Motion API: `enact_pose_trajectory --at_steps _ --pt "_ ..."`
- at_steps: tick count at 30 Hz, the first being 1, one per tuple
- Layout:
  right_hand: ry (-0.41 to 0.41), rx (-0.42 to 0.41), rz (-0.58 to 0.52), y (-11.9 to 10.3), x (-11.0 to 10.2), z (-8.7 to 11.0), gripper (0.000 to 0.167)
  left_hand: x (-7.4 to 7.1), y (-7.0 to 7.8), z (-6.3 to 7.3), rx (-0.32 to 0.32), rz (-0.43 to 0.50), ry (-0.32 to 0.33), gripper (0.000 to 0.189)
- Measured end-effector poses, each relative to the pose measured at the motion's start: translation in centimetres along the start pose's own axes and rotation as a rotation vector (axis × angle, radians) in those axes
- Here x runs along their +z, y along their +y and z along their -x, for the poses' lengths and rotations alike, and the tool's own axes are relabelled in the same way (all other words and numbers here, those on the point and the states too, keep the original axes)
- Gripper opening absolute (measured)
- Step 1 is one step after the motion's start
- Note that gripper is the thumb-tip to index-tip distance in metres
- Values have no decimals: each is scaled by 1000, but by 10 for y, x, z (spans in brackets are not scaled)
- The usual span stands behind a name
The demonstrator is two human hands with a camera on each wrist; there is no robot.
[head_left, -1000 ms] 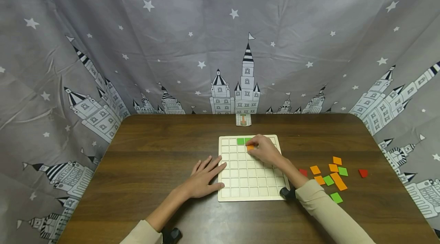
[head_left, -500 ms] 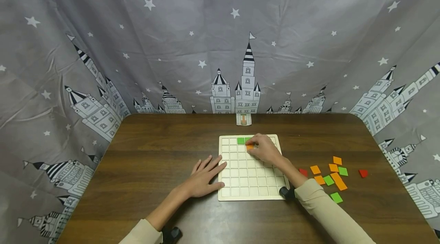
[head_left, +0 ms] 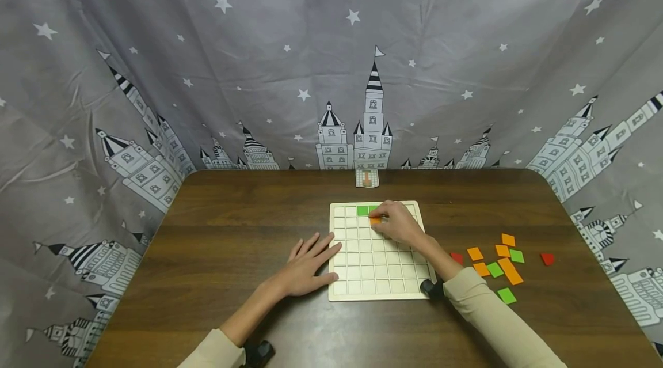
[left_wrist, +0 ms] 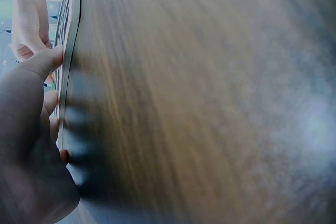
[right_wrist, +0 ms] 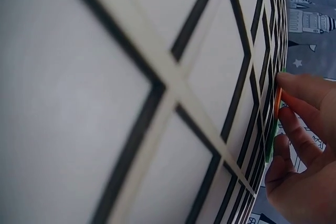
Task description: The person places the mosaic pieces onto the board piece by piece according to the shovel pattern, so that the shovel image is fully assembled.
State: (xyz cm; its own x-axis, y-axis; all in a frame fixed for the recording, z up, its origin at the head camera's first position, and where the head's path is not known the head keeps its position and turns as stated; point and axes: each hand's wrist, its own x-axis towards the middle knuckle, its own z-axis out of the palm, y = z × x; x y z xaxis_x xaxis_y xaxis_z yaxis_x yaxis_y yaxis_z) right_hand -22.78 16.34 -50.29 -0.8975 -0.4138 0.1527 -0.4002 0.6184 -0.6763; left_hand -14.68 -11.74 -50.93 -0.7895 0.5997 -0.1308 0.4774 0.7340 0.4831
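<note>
A pale grid board (head_left: pixel 357 273) lies on the wooden table, its square cells bordered by raised ridges. Near its far edge, my right hand (head_left: pixel 397 224) pinches an orange tile (head_left: pixel 375 220) between thumb and fingers, at a cell in the second row. The right wrist view also shows the orange tile (right_wrist: pixel 278 102) at the fingertips, close against the board. Two green tiles (head_left: pixel 363 211) sit side by side in the far row, one partly hidden by the right hand. My left hand (head_left: pixel 305 270) rests with spread fingers on the board's left edge.
Loose orange, green and red tiles lie on the table right of the board, among them a long orange tile (head_left: pixel 510 271) and a red tile (head_left: pixel 547 259). A small card with a grid picture (head_left: pixel 366 178) stands at the table's far edge, before a grey curtain (head_left: pixel 259 68).
Hardly anything differs: the right hand stays at the same cell with the orange tile, its fingers shifted very slightly. The left hand has not moved.
</note>
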Motion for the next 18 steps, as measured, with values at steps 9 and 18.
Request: enact_pose_trajectory --at_steps 9,18 --pt "4 -23 -3 1 1 -1 18 0 0 0 -2 -4 2 68" --pt "-1 -7 17 3 1 -1 17 -1 2 1 3 2 2 68"
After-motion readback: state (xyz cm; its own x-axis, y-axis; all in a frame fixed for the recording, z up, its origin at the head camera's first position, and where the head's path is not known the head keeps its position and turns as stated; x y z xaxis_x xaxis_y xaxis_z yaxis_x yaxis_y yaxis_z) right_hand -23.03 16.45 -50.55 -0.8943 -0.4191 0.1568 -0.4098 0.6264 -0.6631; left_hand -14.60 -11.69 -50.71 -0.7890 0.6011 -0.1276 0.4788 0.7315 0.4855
